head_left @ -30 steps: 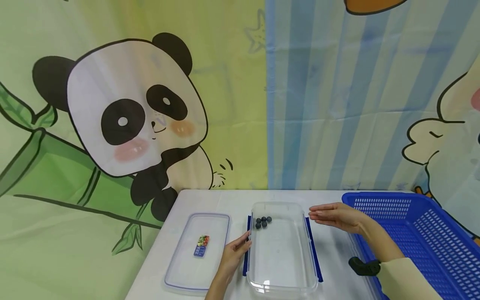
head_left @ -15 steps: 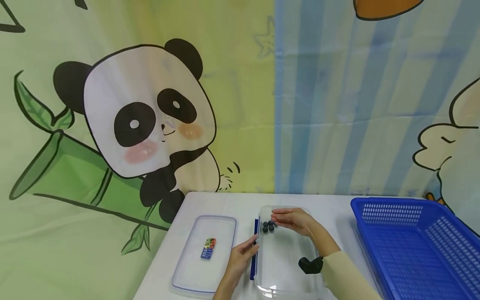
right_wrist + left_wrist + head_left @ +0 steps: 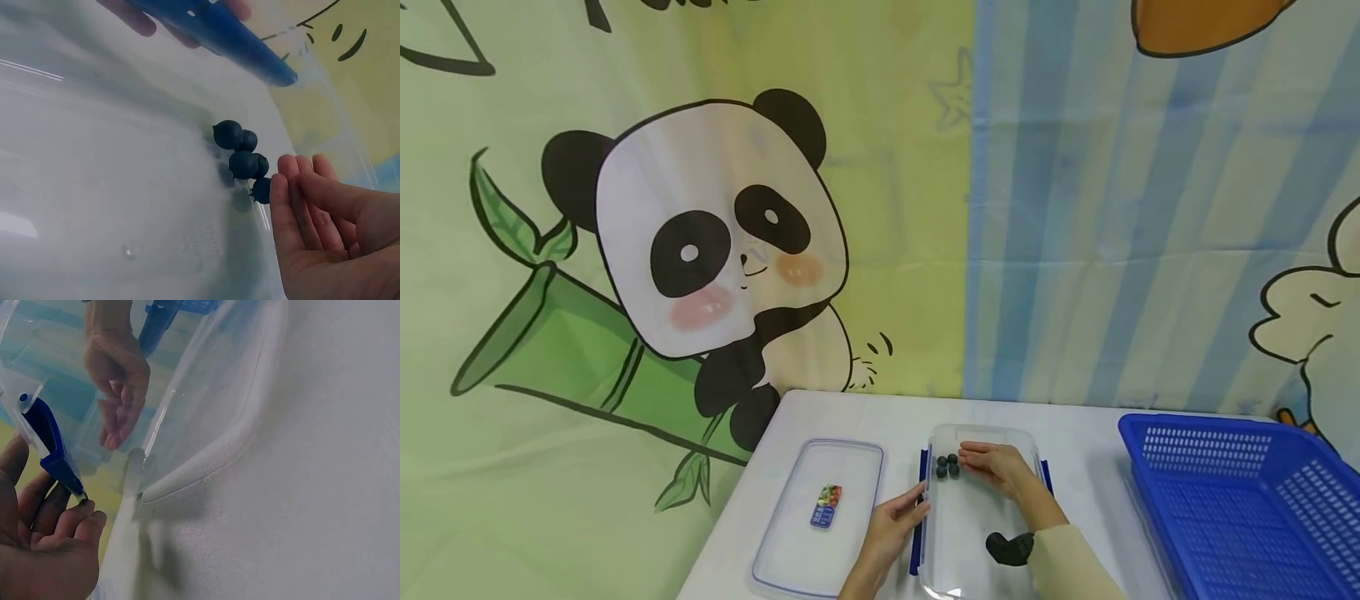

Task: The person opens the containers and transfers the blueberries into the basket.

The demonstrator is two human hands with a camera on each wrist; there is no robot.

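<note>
A clear plastic storage box [image 3: 958,521] with blue side latches lies open on the white table. My left hand [image 3: 891,529] grips its left side; in the left wrist view the fingers curl at the blue latch [image 3: 53,440]. Several dark blueberries [image 3: 242,164] sit in a small cluster near the box's far left corner. Over the inside of the box, my right hand [image 3: 1000,471] is held with fingers extended and close together. Its fingertips are right at the nearest blueberry [image 3: 261,190] in the right wrist view; from the head this berry is hidden.
A clear lid [image 3: 801,554] with a colourful label [image 3: 826,507] lies left of the box. To the right stands a blue perforated plastic basket [image 3: 1213,533]. A black band [image 3: 1009,548] sits at my right wrist. Behind the table hangs a printed panda curtain [image 3: 910,250].
My right hand has come left from beyond the box's right side to the blueberries. My left hand stays at the latch side. The head view has shifted slightly left.
</note>
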